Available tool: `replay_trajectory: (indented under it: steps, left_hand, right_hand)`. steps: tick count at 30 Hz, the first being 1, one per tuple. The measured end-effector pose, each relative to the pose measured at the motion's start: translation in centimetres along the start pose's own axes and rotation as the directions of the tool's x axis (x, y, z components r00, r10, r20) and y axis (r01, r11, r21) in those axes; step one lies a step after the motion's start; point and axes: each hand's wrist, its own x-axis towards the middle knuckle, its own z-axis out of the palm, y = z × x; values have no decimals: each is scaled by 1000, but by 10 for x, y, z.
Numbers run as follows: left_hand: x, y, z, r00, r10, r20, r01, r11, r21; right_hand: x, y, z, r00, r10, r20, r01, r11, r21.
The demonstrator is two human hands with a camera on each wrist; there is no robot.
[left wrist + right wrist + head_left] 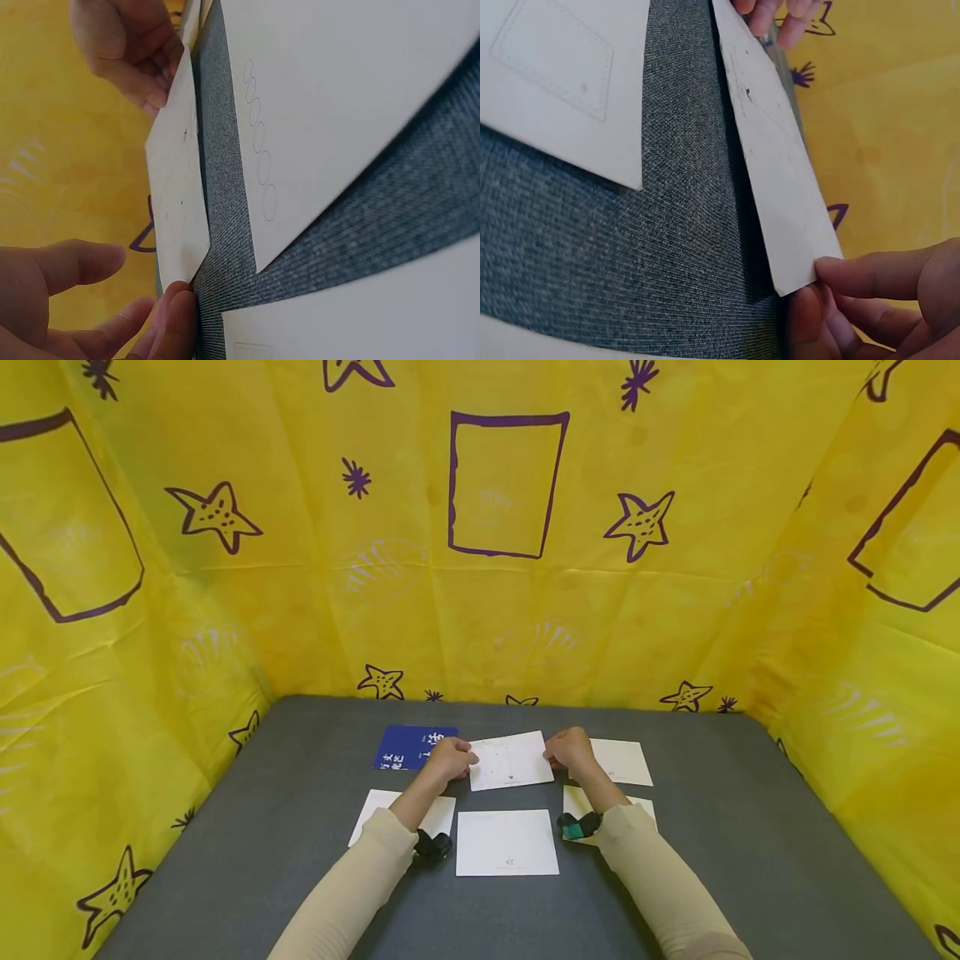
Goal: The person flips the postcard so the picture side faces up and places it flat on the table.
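A white postcard (512, 762) with small dark marks sits slightly skewed in the back row, its near edge raised over the grey cloth with a shadow beneath. My right hand (572, 752) pinches its right end; the right wrist view shows the thumb (855, 277) on the upper face near the corner and fingers below. At the opposite end is my left hand (450, 760). Its fingertips (178, 307) touch the card's end, while the left thumb (97, 261) stands apart from the card. Left of that hand lies a blue postcard (408, 747) with white lettering.
White postcards lie around: one at front middle (507, 843), one at front left (371, 806) partly under my left forearm, one at back right (626, 762), and one at front right (641, 810) behind my right wrist. A yellow patterned curtain (510, 635) borders the grey table (735, 843).
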Motion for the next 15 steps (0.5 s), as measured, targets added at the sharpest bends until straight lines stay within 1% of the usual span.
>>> replay_trajectory:
  steps: [4,9,12,15]
  left_hand:
    - [2,-2,-1,1000,3,-7,-3,1000,-7]
    - [5,-6,-1,1000,-5,-12,5,999,-36]
    - [8,-8,0,1000,-13,-10,13,999,-32]
    - [10,-10,0,1000,-10,-11,10,1000,-24]
  right_hand:
    - [-1,1,-2,1000,6,14,-6,1000,11]
    - [-5,3,-8,999,-23,48,20,998,65]
    - [-5,5,-10,998,-19,57,13,995,102]
    - [-4,7,-10,999,7,53,-14,990,137]
